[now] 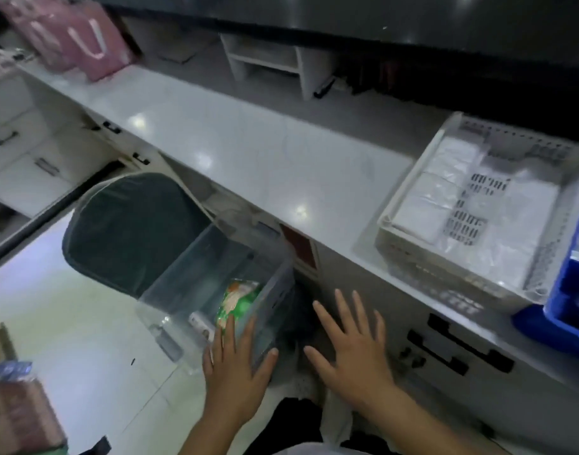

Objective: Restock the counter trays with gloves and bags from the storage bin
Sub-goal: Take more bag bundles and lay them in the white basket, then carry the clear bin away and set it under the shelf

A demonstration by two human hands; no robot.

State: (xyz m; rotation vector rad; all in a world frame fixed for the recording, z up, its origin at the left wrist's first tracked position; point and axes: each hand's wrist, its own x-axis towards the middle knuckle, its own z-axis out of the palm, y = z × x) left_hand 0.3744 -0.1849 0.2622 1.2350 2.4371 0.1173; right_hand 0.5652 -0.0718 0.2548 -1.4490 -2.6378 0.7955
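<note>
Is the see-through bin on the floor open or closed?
Open: the bin has its dark lid flipped back, packets showing inside.

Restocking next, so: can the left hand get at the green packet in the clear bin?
Probably yes. The left hand is open at the storage bin rim, the lid is tipped back, and nothing covers the green packet.

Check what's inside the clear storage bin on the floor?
Inside the clear storage bin: a green-and-orange packet and a small white item. The left hand covers the near corner.
</note>
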